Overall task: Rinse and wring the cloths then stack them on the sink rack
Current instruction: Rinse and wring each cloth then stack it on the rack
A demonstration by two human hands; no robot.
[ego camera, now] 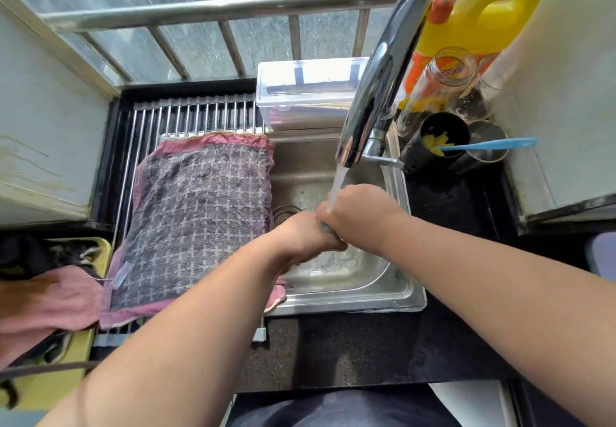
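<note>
Both the left hand [305, 233] and right hand [356, 213] are gripping a small bunched grey-green cloth [328, 228] under the running stream from the chrome tap [376, 86] over the steel sink [396, 286], and twisting in opposite directions should wring it best.

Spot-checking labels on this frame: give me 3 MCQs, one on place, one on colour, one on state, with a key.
1. Where does the checked cloth lie?
A. in the sink basin
B. spread on the sink rack
C. on the windowsill

2. What colour is the brush handle sticking out of the black cup?
A. blue
B. red
C. green

3. What state is the faucet in?
A. off
B. running
C. dripping only

Key: 1 B, the cloth covers the rack bars left of the basin. 2 A, the handle is light blue. 3 B, a stream falls onto the right hand, which with the left hand grips a small cloth.
</note>
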